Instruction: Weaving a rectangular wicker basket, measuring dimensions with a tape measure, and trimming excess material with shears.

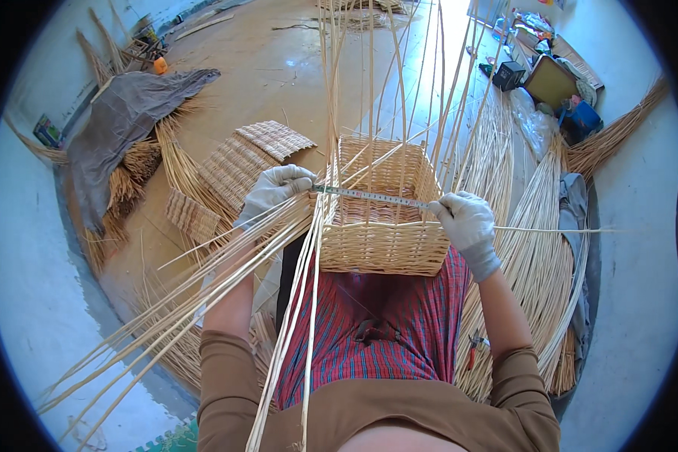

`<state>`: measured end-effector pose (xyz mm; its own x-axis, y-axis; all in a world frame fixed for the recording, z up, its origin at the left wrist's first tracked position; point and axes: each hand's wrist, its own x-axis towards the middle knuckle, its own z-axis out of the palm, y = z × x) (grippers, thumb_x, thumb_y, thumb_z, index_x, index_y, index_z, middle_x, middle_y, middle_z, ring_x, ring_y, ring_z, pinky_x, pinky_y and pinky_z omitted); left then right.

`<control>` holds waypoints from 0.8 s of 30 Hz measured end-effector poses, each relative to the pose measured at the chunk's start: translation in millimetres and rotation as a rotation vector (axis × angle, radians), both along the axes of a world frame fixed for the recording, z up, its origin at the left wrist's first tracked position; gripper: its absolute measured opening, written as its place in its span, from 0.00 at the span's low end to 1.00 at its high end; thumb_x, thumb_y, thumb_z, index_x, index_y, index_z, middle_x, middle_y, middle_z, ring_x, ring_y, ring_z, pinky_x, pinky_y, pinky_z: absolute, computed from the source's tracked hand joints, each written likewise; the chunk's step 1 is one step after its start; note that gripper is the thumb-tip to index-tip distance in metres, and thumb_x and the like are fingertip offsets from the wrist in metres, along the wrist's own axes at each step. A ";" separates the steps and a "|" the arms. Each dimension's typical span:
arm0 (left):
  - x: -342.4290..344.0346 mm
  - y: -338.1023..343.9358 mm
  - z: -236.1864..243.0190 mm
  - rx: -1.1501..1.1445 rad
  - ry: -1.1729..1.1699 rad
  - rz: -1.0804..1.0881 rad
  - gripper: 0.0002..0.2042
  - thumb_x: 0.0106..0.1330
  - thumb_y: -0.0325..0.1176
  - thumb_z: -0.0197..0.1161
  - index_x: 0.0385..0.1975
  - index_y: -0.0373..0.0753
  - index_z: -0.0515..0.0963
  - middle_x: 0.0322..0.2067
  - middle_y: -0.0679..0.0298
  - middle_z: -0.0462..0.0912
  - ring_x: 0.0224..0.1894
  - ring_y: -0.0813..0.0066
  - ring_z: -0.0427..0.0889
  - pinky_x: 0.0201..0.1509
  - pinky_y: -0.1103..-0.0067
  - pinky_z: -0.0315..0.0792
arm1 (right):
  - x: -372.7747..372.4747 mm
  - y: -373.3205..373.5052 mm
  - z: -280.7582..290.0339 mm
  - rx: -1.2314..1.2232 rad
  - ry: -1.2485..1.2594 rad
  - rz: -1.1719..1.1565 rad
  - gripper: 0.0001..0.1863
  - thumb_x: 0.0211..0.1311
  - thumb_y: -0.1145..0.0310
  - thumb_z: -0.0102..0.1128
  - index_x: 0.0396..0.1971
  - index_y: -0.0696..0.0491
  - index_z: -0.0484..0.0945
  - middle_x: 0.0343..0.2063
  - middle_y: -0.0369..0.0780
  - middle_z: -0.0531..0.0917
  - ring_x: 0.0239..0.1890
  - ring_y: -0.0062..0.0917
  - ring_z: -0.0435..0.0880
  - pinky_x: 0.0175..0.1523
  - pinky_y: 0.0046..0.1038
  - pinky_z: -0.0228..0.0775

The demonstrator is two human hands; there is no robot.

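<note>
Brown sleeves (pixel 233 361) and a red plaid apron (pixel 377 331) are seen at the lower edge, with loose willow rods (pixel 203 294) fanning out from the lap toward the lower left. Small red-handled pliers (pixel 473 348) are seen just beside the right forearm, on a bundle of rods (pixel 535 256) laid along the right side.

A half-woven rectangular basket (pixel 384 245) is held on the lap, its near wall finished and its upright stakes (pixel 369 83) rising away from the viewer. A tape measure (pixel 369 196) is stretched across the basket's open top, from one side wall to the other.

Left hand (pixel 275 192), gloved in white: fingers closed on the tape's left end at the basket's left edge. Right hand (pixel 467 222), gloved likewise: fingers curled over the basket's right rim, the tape's other end pinched beneath them; a single thin rod (pixel 550 230) is seen running out to the right from this hand.

Flat woven panels (pixel 241 162) are laid on the floor (pixel 279 68) just left of the basket. Farther left, a grey cloth (pixel 120 120) is draped over straw bundles (pixel 139 162). At the far right, a dark box (pixel 508 75) and assorted clutter are set near the wall.
</note>
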<state>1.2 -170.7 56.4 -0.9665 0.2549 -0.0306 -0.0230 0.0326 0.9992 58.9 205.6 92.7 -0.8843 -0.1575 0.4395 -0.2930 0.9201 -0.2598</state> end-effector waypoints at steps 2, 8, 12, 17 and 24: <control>1.0 1.5 4.1 0.042 0.025 -0.024 0.09 0.66 0.30 0.69 0.42 0.33 0.84 0.36 0.64 0.87 0.40 0.80 0.82 0.47 0.82 0.77 | 0.0 -0.8 1.8 0.014 0.038 0.003 0.14 0.55 0.54 0.71 0.24 0.51 0.85 0.21 0.40 0.82 0.27 0.34 0.83 0.36 0.36 0.74; -1.7 0.5 10.0 -0.148 0.078 -0.045 0.08 0.66 0.27 0.68 0.42 0.32 0.85 0.34 0.64 0.87 0.39 0.79 0.82 0.47 0.81 0.76 | -0.5 17.8 8.3 -0.009 0.071 0.017 0.13 0.54 0.58 0.72 0.25 0.52 0.85 0.21 0.41 0.81 0.27 0.35 0.82 0.36 0.36 0.74; -5.7 -3.2 11.7 -0.327 0.270 -0.105 0.10 0.65 0.33 0.69 0.41 0.33 0.84 0.37 0.62 0.86 0.41 0.74 0.83 0.49 0.77 0.76 | -5.4 50.5 10.4 -0.028 0.060 0.012 0.12 0.56 0.58 0.71 0.24 0.52 0.85 0.22 0.42 0.81 0.28 0.37 0.82 0.35 0.36 0.73; -5.1 1.7 9.7 -0.263 0.147 -0.038 0.07 0.65 0.26 0.69 0.40 0.33 0.84 0.34 0.63 0.87 0.38 0.79 0.83 0.45 0.81 0.76 | -11.5 95.6 -1.6 0.024 0.000 -0.084 0.18 0.57 0.50 0.68 0.25 0.51 0.85 0.23 0.41 0.82 0.32 0.37 0.82 0.40 0.38 0.72; -7.0 2.7 3.9 -0.066 0.036 -0.019 0.06 0.65 0.24 0.69 0.40 0.33 0.84 0.32 0.67 0.86 0.34 0.81 0.81 0.40 0.83 0.78 | -12.0 100.9 -11.6 -0.001 -0.036 -0.123 0.19 0.59 0.48 0.66 0.28 0.50 0.86 0.23 0.40 0.81 0.33 0.36 0.82 0.42 0.38 0.72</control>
